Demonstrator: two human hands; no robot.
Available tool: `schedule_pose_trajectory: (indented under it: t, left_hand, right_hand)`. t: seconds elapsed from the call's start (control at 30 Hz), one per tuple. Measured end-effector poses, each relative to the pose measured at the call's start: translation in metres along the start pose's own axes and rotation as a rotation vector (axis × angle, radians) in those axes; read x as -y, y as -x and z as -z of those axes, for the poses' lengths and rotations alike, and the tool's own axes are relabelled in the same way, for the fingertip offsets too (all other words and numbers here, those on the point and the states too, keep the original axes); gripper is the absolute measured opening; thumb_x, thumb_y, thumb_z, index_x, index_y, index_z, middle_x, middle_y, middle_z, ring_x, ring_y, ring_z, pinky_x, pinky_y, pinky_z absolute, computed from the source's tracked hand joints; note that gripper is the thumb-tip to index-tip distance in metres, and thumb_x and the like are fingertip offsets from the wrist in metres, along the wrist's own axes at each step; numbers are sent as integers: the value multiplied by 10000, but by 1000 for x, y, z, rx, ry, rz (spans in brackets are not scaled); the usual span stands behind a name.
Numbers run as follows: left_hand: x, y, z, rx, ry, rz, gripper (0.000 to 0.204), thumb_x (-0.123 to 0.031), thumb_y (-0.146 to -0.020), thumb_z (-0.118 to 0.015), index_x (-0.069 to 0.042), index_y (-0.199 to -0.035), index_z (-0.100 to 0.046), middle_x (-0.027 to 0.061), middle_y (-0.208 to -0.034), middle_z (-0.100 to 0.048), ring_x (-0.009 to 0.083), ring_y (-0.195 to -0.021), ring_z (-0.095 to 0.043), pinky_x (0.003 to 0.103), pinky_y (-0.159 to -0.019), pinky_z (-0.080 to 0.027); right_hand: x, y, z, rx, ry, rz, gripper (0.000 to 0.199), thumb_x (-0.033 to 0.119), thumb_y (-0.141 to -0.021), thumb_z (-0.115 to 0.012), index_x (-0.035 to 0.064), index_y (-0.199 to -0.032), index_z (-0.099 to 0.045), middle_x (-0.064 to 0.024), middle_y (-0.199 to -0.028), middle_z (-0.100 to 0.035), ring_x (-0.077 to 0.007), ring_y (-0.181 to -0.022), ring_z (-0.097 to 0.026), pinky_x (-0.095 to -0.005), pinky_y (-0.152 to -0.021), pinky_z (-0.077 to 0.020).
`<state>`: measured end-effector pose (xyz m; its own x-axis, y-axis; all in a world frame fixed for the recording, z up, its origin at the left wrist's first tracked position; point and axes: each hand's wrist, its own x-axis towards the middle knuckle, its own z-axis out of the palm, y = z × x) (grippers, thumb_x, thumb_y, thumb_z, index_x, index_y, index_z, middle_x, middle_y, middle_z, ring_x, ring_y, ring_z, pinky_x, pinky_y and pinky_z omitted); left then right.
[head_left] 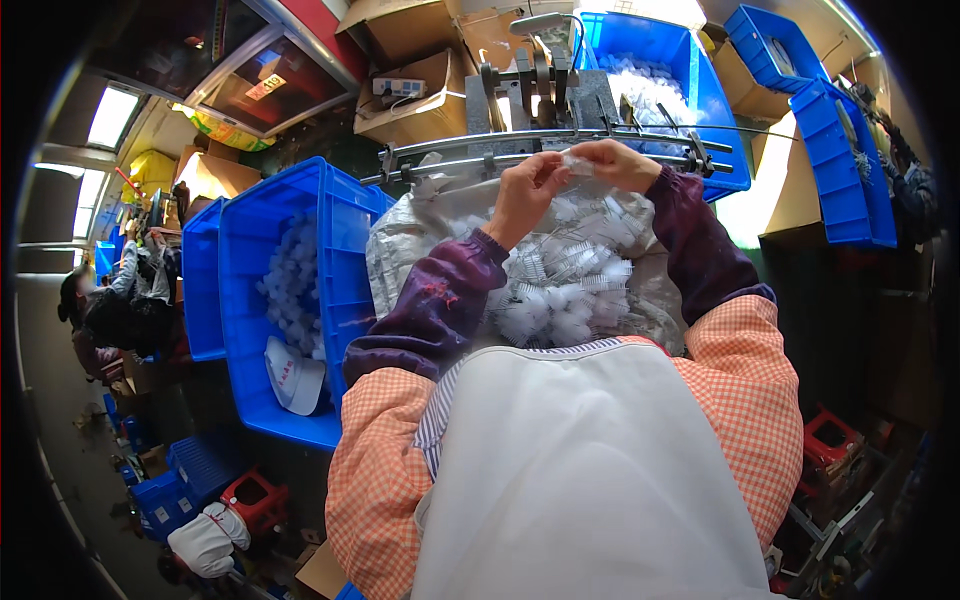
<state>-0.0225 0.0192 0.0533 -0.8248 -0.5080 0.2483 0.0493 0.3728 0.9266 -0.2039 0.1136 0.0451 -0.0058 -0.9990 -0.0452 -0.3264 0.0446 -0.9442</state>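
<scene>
Both my hands are raised in front of the metal rails, fingertips almost meeting. A small whitish translucent plastic piece (577, 164) is pinched between them. The fingers of my left hand (528, 190) are closed on its left side. My right hand (617, 163) grips it from the right, thumb and fingers together. Below the hands, a heap of white plastic pieces with comb-like teeth (570, 275) lies on a pale woven sack (395, 240) spread before my apron. The held piece's exact shape is too small to make out.
Two curved metal rails (450, 146) cross in front of a bench machine (540, 90). A deep blue crate (235, 330) at left holds white pieces and a white cap (293, 376). Another blue crate (720, 110) of white parts stands behind the rails at right.
</scene>
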Motion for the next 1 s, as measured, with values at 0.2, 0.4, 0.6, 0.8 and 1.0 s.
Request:
schedule_pose_trajectory:
  t: [0.2, 0.4, 0.6, 0.8, 1.0]
  left_hand:
    - [41, 5, -1, 406, -624, -14, 357, -226, -776, -615, -38, -1072, -555, 169, -955, -617, 273, -870, -608, 349, -737, -482]
    - [69, 13, -16, 552, -730, -68, 346, -183, -712, -598, -62, -1035, -569, 160, -984, -596, 323, -947, -560, 420, -773, -453]
    - [70, 13, -15, 523, -774, 32, 389, -143, -712, -544, -57, -1090, -524, 176, -963, -600, 336, -895, -578, 409, -762, -462]
    - [61, 16, -8, 431, -832, 146, 472, -108, -730, -482, -95, -1201, -456, 168, -973, -592, 321, -884, -586, 416, -752, -467]
    - [50, 18, -5, 443, -871, 205, 510, -88, -739, -458, -145, -1245, -433, 161, -1000, -577, 337, -888, -583, 427, -752, -469]
  right_hand:
    - [-54, -50, 45, -713, 861, -62, 193, 229, -824, -535, 82, -930, -600, -98, -904, -596, -302, -872, -556, -380, -762, -444]
    - [-67, -79, 46, -730, 1093, -130, 149, 190, -809, -511, 128, -911, -601, -57, -945, -587, -259, -974, -508, -390, -803, -430]
    - [-72, -84, 47, -711, 1106, -142, 166, 218, -818, -514, 111, -923, -586, -56, -954, -588, -267, -991, -499, -389, -819, -406]
    - [-71, -84, 48, -694, 1089, -152, 176, 234, -824, -510, 107, -931, -571, -61, -964, -585, -272, -990, -496, -399, -824, -391]
    - [-74, -88, 54, -630, 936, -202, 222, 286, -831, -494, 142, -966, -595, -27, -1030, -592, -254, -1038, -490, -406, -863, -363]
